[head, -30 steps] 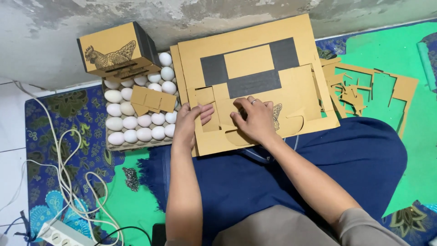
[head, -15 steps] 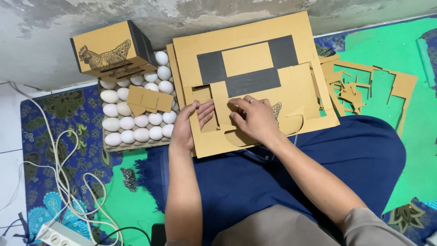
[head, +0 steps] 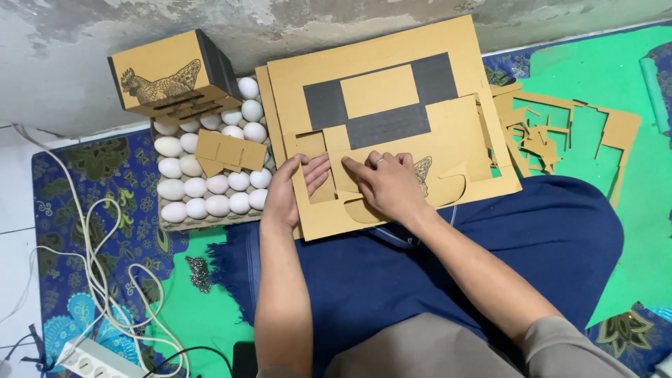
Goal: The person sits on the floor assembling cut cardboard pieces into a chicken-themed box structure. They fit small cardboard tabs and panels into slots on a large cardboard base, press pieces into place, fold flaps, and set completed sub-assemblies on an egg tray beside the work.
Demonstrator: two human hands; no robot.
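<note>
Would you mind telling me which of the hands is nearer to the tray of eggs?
Left. The left hand rests on the cardboard sheet beside the tray of eggs; the right hand lies farther away.

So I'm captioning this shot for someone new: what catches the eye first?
Both hands, left hand and right hand, press on a die-cut cardboard sheet at centre. To its left sits a tray of white eggs with a folded hen-printed box on top; cardboard offcuts lie right.

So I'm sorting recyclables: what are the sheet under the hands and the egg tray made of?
The sheet looks like brown cardboard, matte, with die-cut edges and dark printed blocks. The egg tray seems to be moulded paper pulp, grey-brown and rough-edged, though the eggs hide most of it.
</note>
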